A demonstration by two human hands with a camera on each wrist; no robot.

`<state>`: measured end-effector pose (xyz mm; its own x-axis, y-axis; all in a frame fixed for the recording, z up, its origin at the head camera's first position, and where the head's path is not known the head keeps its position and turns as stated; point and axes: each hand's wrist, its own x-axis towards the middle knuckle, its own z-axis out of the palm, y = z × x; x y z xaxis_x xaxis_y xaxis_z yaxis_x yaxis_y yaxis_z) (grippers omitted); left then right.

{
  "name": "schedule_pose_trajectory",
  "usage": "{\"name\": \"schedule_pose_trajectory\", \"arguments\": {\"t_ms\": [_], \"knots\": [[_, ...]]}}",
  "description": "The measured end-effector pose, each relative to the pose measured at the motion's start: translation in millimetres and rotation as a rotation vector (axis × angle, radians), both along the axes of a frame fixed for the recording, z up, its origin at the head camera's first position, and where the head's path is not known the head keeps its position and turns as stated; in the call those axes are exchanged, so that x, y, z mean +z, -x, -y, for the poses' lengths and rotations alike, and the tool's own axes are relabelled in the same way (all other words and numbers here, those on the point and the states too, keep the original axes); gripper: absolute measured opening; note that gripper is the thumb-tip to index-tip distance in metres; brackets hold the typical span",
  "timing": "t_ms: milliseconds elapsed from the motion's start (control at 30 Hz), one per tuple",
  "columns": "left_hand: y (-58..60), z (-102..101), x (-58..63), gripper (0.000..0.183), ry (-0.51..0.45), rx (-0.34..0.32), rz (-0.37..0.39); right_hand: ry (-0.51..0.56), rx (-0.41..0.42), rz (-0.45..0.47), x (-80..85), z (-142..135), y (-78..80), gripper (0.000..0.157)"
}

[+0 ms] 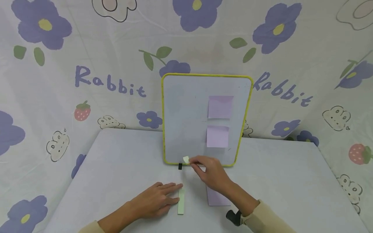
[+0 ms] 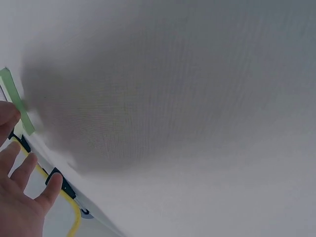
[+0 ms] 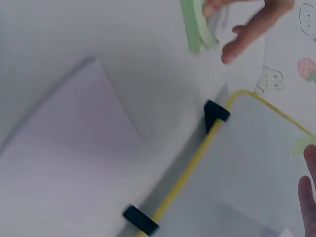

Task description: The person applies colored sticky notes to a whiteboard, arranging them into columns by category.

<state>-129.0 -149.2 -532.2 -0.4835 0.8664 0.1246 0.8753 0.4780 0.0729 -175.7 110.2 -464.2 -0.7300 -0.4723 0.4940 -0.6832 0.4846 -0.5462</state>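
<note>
My right hand [image 1: 214,173] pinches a small pale green sticky note [image 1: 186,159] between thumb and fingertips, in front of the whiteboard's lower edge. In the right wrist view the note [image 3: 301,145] overlaps the board, and only some fingers [image 3: 307,197] show. My left hand [image 1: 155,200] lies on the table with fingers stretched, its tips at a narrow light green sticky note pad [image 1: 181,202]. The pad [image 3: 190,24] has a curled top sheet in the right wrist view. In the left wrist view, the left hand [image 2: 22,197] and pad [image 2: 17,101] appear at the left edge.
A yellow-framed whiteboard [image 1: 186,113] stands upright at the back, bearing two lilac sticky notes [image 1: 220,107] on its right half. Black feet [image 1: 180,166] support its base. A lilac note pad [image 1: 218,198] lies under the right forearm. A patterned cloth [image 1: 116,48] hangs behind the white table [image 1: 128,152].
</note>
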Motion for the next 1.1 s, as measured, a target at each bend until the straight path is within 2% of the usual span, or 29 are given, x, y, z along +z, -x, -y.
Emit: {"name": "schedule_pose_trajectory", "arguments": {"t_ms": [233,467,767,1100], "knots": [[0.3,-2,4.4,0.031,0.053,-0.029,-0.075,0.069,-0.018,-0.203,29.2,-9,22.8,0.018],[-0.1,-4,7.3,0.033,0.134,-0.038,-0.116,0.097,-0.049,-0.291,47.0,-13,38.3,0.016],[4.4,-6,8.5,0.031,0.122,-0.042,-0.032,0.072,-0.086,-0.426,60.3,-15,51.2,0.017],[9.2,-11,11.7,0.027,0.039,-0.004,0.100,0.047,-0.129,-0.485,79.2,-12,63.7,0.015]]}}
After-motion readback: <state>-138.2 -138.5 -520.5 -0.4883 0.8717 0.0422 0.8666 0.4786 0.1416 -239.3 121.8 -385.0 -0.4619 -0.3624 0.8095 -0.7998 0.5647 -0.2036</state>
